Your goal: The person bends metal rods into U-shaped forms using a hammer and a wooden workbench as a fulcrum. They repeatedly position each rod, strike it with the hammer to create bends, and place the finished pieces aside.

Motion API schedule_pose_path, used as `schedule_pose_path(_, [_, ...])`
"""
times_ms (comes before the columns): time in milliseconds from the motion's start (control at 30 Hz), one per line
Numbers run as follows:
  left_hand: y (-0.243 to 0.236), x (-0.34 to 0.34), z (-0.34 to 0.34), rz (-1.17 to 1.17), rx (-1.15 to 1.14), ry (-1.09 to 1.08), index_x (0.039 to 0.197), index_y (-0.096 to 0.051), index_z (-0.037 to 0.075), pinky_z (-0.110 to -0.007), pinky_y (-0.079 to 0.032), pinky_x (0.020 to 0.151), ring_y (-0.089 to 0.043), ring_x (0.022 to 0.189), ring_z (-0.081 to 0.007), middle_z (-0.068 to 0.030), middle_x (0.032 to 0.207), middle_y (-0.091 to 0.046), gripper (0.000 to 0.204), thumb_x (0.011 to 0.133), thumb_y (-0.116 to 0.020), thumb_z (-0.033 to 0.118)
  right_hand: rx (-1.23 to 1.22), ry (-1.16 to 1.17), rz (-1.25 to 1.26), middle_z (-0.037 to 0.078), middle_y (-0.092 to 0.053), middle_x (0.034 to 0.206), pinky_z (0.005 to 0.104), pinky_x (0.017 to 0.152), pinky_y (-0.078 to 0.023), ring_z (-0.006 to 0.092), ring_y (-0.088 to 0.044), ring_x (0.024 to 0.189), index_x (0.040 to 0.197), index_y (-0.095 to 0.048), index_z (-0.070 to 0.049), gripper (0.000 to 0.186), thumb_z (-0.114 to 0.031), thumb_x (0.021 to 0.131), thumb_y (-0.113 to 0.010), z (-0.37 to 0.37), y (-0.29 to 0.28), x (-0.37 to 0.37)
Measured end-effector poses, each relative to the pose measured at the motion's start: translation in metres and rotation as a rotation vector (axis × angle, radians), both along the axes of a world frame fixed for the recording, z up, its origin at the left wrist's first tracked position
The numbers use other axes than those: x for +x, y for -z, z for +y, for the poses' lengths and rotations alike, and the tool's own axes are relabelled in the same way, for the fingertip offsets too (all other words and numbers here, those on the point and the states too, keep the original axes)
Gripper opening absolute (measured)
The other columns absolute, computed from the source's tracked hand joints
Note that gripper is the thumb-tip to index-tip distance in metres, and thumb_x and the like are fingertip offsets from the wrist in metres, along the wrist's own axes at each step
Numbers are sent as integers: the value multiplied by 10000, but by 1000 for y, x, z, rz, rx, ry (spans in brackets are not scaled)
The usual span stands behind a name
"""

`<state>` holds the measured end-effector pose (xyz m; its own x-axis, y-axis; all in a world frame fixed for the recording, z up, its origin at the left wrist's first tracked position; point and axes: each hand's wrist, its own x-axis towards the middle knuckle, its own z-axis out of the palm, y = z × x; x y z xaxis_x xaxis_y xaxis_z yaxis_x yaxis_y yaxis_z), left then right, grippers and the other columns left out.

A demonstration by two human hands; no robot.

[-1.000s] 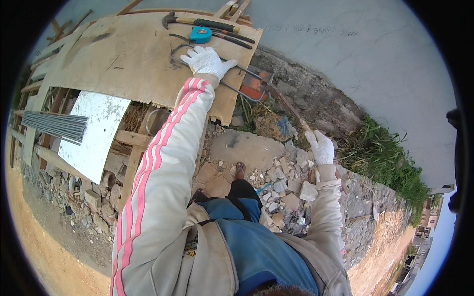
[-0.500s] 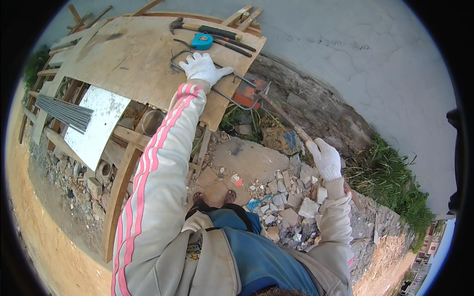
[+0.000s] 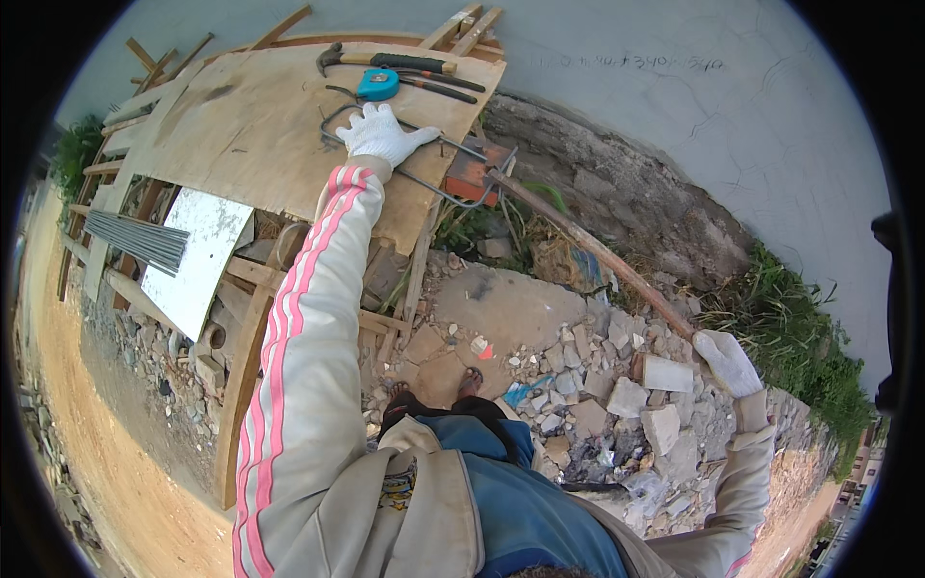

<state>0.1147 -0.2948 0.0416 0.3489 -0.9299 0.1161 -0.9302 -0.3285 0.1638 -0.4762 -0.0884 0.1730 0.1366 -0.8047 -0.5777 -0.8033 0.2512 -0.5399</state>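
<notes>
Left hand (image 3: 379, 136) splays over a bent rod (image 3: 427, 186) on the worktop (image 3: 275, 111); right hand (image 3: 728, 364) grips a rusty bar (image 3: 593, 247) right of it.

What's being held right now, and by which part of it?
The right hand holds the long rusty bar by its near end. The left hand lies spread over the bent metal rod, with no grip visible.

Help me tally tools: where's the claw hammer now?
In the head view, the claw hammer lies near the top, left of centre, along the far edge of the plywood sheet, beyond the turquoise tape measure.
</notes>
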Motion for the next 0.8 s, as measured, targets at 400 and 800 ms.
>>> schedule_pose_path(400, [26, 16, -7, -85, -130, 244, 1493, -575, 93, -676, -279, 1143, -386, 1476, -389, -223, 1520, -513, 1023, 848, -512, 884, -358, 52, 315, 243, -635, 791, 492, 688, -466, 426, -608, 713, 965, -705, 22, 448, -411, 1035, -610, 75, 38, 53])
schedule_pose_path(800, [29, 15, -9, -37, -127, 243, 1478, -591, 103, -687, -270, 1145, -364, 1489, -402, -220, 1569, -463, 970, 876, -497, 857, -345, 459, 338, 224, -626, 741, 459, 621, -467, 402, -627, 668, 968, -699, 1, 404, -382, 1060, -608, 205, 71, 244])
